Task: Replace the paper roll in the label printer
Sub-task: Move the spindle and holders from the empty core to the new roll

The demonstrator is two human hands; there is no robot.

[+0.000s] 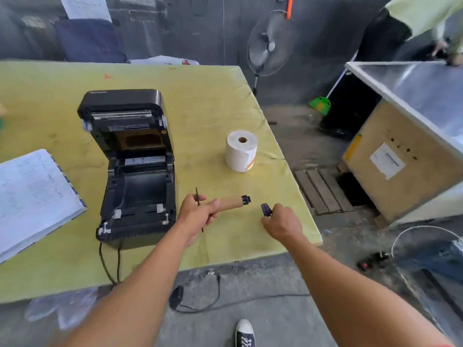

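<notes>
- The label printer [130,169] sits on the yellow-green table [213,101] with its lid swung up and its paper bay bare.
- The left hand [198,214] is wrapped around a brown cardboard core [229,205] on a black spindle [246,199], held just right of the printer.
- The right hand [281,222] pinches a small black piece [265,209], possibly a spindle end guide; it is blurred.
- A full white paper roll [241,151] stands on end farther back on the table, well apart from both hands.
</notes>
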